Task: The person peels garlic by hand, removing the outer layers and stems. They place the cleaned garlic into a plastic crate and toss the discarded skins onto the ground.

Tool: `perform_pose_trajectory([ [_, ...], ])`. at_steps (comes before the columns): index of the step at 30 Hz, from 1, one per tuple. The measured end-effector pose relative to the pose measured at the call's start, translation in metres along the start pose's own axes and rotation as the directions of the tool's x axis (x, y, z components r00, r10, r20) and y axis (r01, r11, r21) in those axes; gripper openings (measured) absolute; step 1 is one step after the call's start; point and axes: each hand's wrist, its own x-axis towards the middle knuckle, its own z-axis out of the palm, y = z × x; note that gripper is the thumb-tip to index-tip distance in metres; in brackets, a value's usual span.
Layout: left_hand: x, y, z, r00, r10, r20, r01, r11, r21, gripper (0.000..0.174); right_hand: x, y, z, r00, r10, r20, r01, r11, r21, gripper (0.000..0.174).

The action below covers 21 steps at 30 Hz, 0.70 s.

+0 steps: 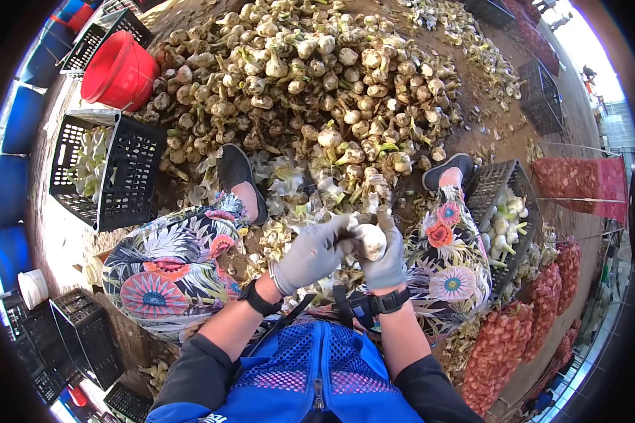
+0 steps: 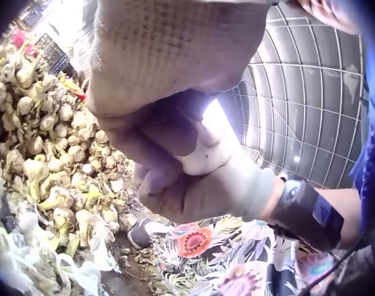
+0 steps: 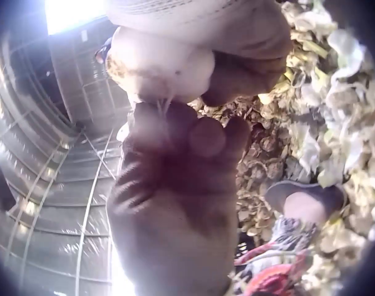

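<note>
Both hands wear pale grey gloves and meet over the lap. In the head view the right hand (image 1: 386, 264) grips a whitish garlic bulb (image 1: 372, 242); the left hand (image 1: 307, 259) has its fingers curled at the bulb's left side. Seen from the right wrist, the bulb (image 3: 159, 65) lies under the right hand (image 3: 206, 24), thin strands hanging from it onto the curled fingers of the left hand (image 3: 175, 197). From the left wrist, the left hand (image 2: 175, 55) overlaps the right hand (image 2: 206, 185), and shadow hides the contact between their fingers.
A large heap of garlic bulbs (image 1: 296, 77) spreads ahead, with loose skins (image 1: 286, 176) between the shoes. Black crates stand at left (image 1: 130, 173) and right (image 1: 504, 183), the latter holding pale bulbs. A red bucket (image 1: 120, 70) stands upper left; red net sacks (image 1: 497, 345) lie right.
</note>
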Motion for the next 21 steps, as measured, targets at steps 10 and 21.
perform_pose_trajectory([
  [10, -0.003, -0.011, -0.026, 0.996, 0.044, -0.08, 0.004, 0.857, 0.516, 0.018, 0.025, -0.008, -0.014, 0.677, 0.729, 0.101, -0.46, 0.313, 0.831, 0.039],
  [21, -0.002, 0.001, -0.011, 0.967, 0.183, 0.175, -0.25, 0.802, 0.543, 0.017, 0.011, -0.022, 0.004, 0.689, 0.701, 0.183, -0.52, 0.302, 0.799, 0.047],
])
